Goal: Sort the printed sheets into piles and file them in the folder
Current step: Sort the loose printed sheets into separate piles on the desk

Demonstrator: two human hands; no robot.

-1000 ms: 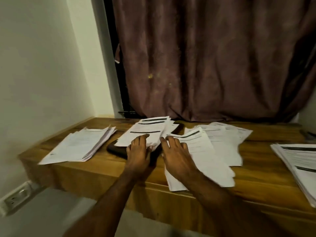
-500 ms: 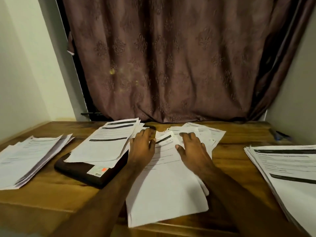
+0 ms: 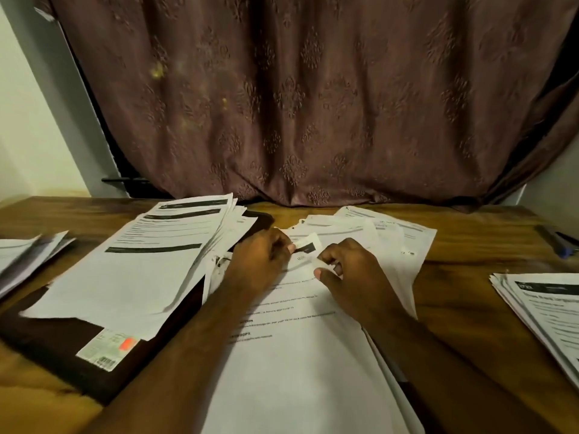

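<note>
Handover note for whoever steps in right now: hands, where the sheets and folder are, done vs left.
Left hand: fingers curled at the folded top corner of the centre pile.
Right hand: pinches that same folded corner.
Dark folder: lies closed on the wooden table, left of centre, with a pile of sheets on top.
Other piles: far left, far right, and loose sheets behind the hands.
Done: several piles laid out.
Left: finish the centre pile; nothing visibly filed yet.
</note>
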